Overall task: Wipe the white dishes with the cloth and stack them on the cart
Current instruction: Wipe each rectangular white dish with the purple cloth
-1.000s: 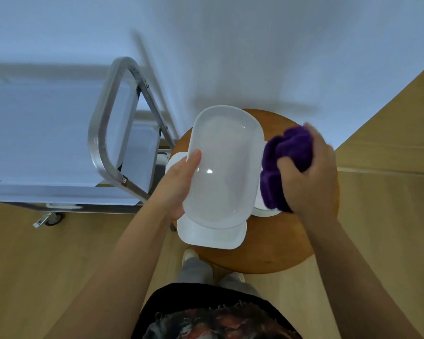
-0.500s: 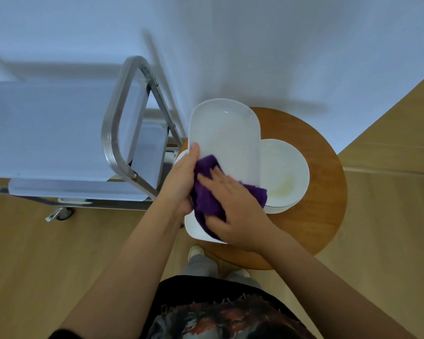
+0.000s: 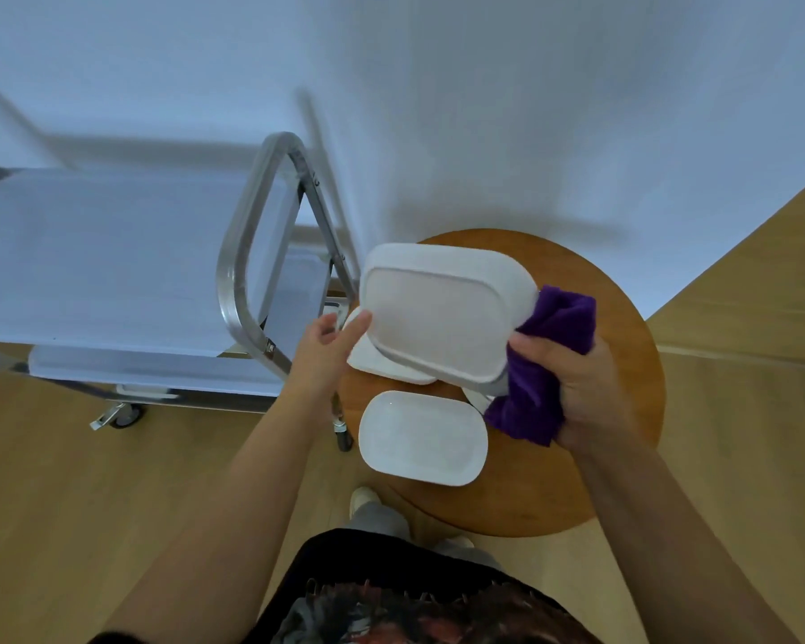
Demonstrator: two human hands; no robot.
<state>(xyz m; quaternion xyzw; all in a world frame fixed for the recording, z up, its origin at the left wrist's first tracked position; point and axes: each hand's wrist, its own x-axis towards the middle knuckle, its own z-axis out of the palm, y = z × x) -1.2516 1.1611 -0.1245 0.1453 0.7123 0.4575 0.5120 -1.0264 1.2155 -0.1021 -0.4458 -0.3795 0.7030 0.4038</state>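
Over the worktop: a big dish point(image 3: 438, 313) is held up with its underside toward the camera, tilted, above the round wooden worktop point(image 3: 623, 318).
Head view, left hand: the left hand point(image 3: 326, 350) is at the big dish's left edge; thumb and fingers are nearly straight, thumb tip on the rim, not curled round it.
Head view, right hand: the right hand point(image 3: 586, 388) grips the cloth point(image 3: 544, 360), fingers curled round it, and through the cloth clamps the big dish's right end.
Cloth: purple, bunched; one part sticks up beside the big dish's right edge, another hangs below the hand toward the worktop.
Small dish: a rectangular white small dish point(image 3: 421, 436) with rounded corners lies flat, right way up, on the worktop's near-left part, just below the raised one and apart from both hands.
Flat plate: a white plate point(image 3: 382, 360) shows under the big dish's lower left edge, lying on the worktop; most of it is hidden.
Round plate: a sliver of another white piece point(image 3: 477, 397) shows beside the cloth; its shape cannot be told.
Cart: the cart point(image 3: 112, 262) stands left of the worktop, just beside it, with a grey top shelf, a metal handle loop point(image 3: 247, 253) and a castor point(image 3: 124, 416) on the wooden floor point(image 3: 66, 481).
Wall: a pale wall point(image 3: 484, 109) is behind.
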